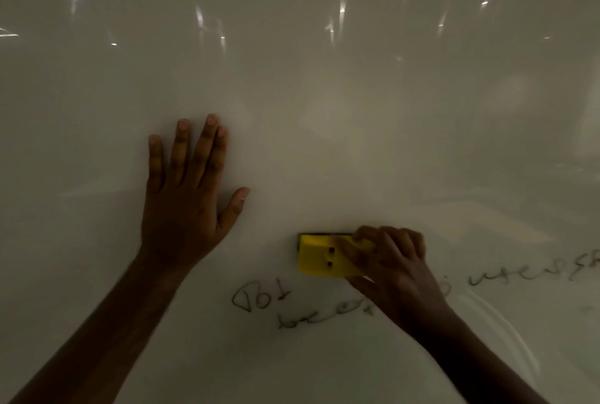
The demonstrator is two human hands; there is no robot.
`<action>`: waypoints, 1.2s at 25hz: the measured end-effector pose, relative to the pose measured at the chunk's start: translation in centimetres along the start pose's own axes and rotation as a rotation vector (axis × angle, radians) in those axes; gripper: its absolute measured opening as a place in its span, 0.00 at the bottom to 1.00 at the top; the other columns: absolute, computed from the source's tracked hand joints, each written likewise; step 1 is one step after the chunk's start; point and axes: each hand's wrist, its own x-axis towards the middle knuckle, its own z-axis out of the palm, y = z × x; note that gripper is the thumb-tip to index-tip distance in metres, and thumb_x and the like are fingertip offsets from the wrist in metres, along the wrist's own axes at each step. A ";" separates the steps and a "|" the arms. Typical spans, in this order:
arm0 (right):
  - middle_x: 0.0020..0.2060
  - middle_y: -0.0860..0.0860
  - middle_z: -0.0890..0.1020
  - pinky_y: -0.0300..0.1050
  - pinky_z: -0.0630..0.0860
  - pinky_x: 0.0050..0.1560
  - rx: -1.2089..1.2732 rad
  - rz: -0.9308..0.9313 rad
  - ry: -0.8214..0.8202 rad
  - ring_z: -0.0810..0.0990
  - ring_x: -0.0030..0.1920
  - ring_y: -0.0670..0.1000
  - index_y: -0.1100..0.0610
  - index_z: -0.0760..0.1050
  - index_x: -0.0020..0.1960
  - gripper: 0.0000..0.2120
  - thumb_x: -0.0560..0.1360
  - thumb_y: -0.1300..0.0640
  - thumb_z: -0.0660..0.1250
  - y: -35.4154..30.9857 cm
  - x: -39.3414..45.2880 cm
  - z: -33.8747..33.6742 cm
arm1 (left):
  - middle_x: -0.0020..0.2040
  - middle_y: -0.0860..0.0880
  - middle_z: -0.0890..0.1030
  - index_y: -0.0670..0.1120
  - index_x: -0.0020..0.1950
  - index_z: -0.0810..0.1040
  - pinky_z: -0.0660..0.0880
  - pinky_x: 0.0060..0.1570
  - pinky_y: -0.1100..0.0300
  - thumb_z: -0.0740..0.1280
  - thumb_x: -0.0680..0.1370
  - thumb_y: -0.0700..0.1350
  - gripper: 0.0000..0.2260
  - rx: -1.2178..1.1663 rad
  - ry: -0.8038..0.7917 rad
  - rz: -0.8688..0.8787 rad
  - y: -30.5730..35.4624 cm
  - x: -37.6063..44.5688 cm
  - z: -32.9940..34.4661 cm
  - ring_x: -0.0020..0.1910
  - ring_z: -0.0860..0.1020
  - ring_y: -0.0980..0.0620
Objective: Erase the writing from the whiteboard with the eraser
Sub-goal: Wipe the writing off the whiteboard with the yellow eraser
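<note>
The whiteboard (324, 95) fills the whole view, dim and glossy. A yellow block eraser (316, 255) lies flat against it at lower centre, and my right hand (389, 267) grips its right end with fingers curled over the top. Dark handwriting (261, 298) runs just below the eraser, with a second line (324, 314) under it partly hidden by my right hand, and more words (532, 272) to the right. My left hand (185, 195) rests flat on the board to the upper left of the eraser, fingers spread, holding nothing.
Bright light reflections (341, 13) streak the upper board. Faint curved wipe marks (506, 332) show on the board at lower right, beside my right forearm.
</note>
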 end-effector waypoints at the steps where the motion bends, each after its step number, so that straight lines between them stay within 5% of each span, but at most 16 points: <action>1: 0.66 0.49 0.76 0.54 0.66 0.61 0.036 0.002 0.002 0.75 0.62 0.56 0.43 0.68 0.78 0.28 0.80 0.45 0.70 -1.2 1.3 0.5 | 0.89 0.43 0.52 0.42 0.89 0.51 0.46 0.85 0.34 0.54 0.88 0.61 0.35 -0.006 -0.002 -0.005 0.1 0.0 -0.1 0.88 0.50 0.38; 6: 0.67 0.47 0.75 0.51 0.67 0.59 0.112 -0.212 -0.163 0.75 0.62 0.53 0.41 0.67 0.78 0.29 0.78 0.42 0.69 -7.8 1.1 4.1 | 0.89 0.43 0.54 0.42 0.89 0.53 0.46 0.86 0.39 0.55 0.88 0.60 0.34 -0.039 0.005 0.029 -0.9 -0.7 -0.2 0.88 0.51 0.39; 15: 0.65 0.48 0.75 0.51 0.65 0.58 0.102 -0.094 -0.110 0.74 0.60 0.54 0.41 0.69 0.77 0.31 0.76 0.45 0.72 -5.4 3.3 2.0 | 0.89 0.45 0.52 0.42 0.89 0.53 0.46 0.86 0.37 0.55 0.88 0.58 0.33 -0.032 -0.010 -0.069 -2.0 -6.8 0.6 0.88 0.47 0.41; 21: 0.63 0.49 0.79 0.51 0.69 0.59 0.153 -0.282 -0.197 0.79 0.60 0.53 0.41 0.72 0.74 0.24 0.79 0.48 0.68 -10.2 -0.6 6.1 | 0.89 0.50 0.47 0.44 0.89 0.52 0.45 0.86 0.38 0.55 0.88 0.58 0.33 -0.047 -0.024 -0.067 -2.3 -7.1 0.4 0.88 0.46 0.43; 30: 0.64 0.48 0.75 0.48 0.61 0.58 0.128 -0.061 -0.060 0.73 0.61 0.54 0.42 0.73 0.75 0.30 0.74 0.46 0.75 -6.2 3.4 2.6 | 0.89 0.48 0.49 0.44 0.89 0.51 0.43 0.86 0.40 0.54 0.88 0.58 0.33 -0.057 -0.015 -0.148 -1.6 -7.9 0.7 0.88 0.44 0.45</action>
